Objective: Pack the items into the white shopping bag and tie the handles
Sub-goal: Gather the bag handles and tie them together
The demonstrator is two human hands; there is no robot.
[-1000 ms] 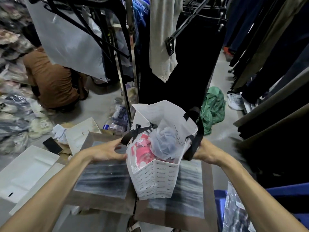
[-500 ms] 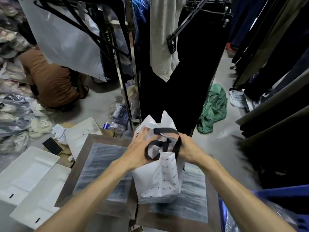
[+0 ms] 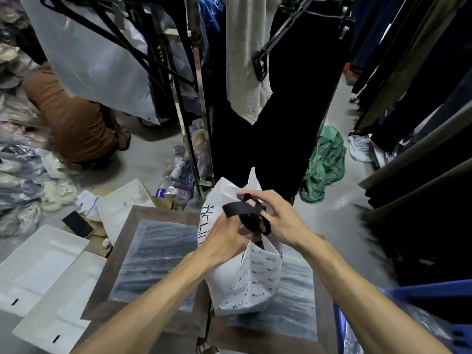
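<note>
Your white shopping bag (image 3: 245, 282) stands upright on the counter (image 3: 155, 254), its mouth gathered shut; your left hand (image 3: 224, 236) and right hand (image 3: 281, 218) both pinch the black handles (image 3: 245, 213) above it, so cross one strap under the other and pull evenly, keeping the bag from tipping

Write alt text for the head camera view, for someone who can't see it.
Two bare hands, left and right, work the black handles of a white shopping bag into a tie. The bag stands upright on a grey-topped table, among hanging clothes, with white trays to the left.
</note>
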